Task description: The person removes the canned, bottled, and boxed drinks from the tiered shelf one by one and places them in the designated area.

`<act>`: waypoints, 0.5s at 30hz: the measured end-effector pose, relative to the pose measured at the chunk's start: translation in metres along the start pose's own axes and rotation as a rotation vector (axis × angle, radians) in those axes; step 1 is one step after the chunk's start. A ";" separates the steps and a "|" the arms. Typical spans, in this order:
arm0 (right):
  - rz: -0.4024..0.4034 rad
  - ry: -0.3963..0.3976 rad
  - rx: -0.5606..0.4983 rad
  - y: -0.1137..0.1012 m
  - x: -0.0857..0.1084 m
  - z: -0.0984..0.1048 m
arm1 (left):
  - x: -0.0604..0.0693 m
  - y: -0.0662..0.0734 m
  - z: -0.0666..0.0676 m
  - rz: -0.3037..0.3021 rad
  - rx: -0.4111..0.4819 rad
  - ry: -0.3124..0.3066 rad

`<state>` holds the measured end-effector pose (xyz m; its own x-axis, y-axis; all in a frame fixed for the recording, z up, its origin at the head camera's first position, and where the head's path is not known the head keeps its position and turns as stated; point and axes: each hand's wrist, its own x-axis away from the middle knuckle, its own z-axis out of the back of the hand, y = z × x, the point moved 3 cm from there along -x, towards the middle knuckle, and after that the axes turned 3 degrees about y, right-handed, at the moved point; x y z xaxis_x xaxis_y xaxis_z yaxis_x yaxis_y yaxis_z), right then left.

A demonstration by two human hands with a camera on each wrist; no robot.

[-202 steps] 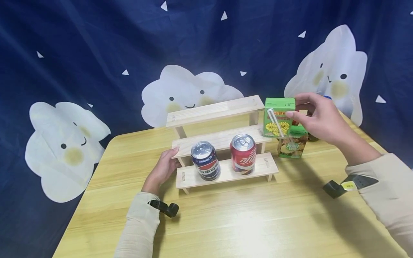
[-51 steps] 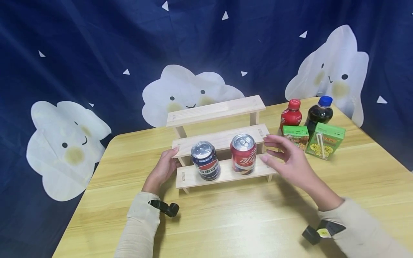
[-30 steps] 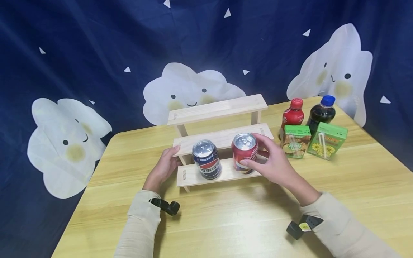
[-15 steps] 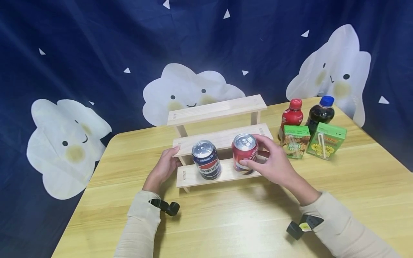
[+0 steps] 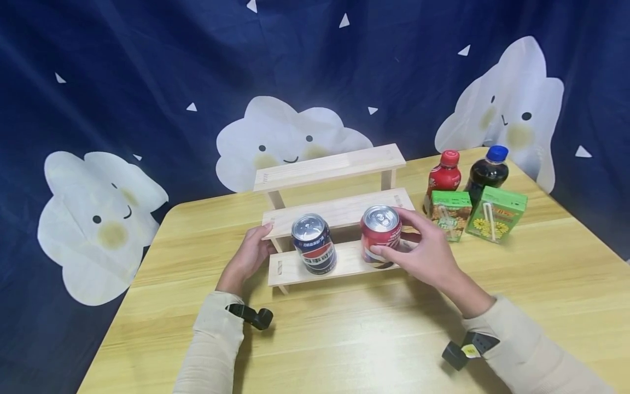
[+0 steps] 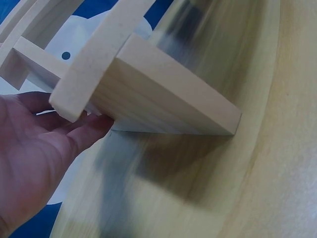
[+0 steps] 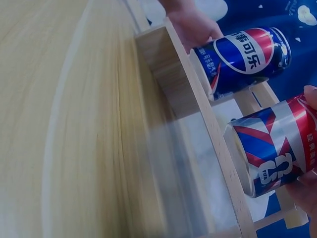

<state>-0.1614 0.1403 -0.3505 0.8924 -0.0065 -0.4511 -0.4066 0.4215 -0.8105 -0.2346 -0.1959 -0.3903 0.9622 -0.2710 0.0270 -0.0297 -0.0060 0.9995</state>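
Note:
A three-tier wooden display rack (image 5: 339, 164) stands on the table. My left hand (image 5: 250, 256) holds the left end of its middle tier, thumb at the board's top edge; in the left wrist view its fingers (image 6: 86, 134) reach in beside the wooden support. My right hand (image 5: 425, 246) grips a red cola can (image 5: 381, 234) over the lowest tier, thumb on the front and fingers round the far side. Its base is close to the board in the right wrist view; I cannot tell whether they touch. A blue Pepsi can (image 5: 314, 244) stands upright on the same tier, to the left.
Right of the rack stand a red-capped bottle (image 5: 444, 176), a dark bottle with a blue cap (image 5: 487, 174) and two green drink cartons, one brownish in front (image 5: 450, 214), one with yellow flowers (image 5: 496, 214). A blue cloud-patterned curtain (image 5: 315, 54) hangs behind the table (image 5: 315, 339).
My right hand has put the flowered carton down by the bottles and come back to grip the red cola can, which has just shifted slightly right. My left hand has stayed at the rack.

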 end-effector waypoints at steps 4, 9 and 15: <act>0.008 0.024 0.010 0.002 0.002 0.004 | 0.000 0.001 0.000 0.000 0.001 0.004; 0.006 0.060 0.065 0.005 0.004 0.011 | 0.000 0.001 0.000 -0.007 0.010 0.003; 0.019 0.117 0.126 0.008 0.007 0.020 | 0.000 -0.001 0.000 -0.010 0.017 0.001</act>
<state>-0.1538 0.1620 -0.3524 0.8529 -0.0996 -0.5125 -0.3893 0.5327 -0.7515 -0.2347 -0.1957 -0.3909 0.9628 -0.2695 0.0175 -0.0250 -0.0245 0.9994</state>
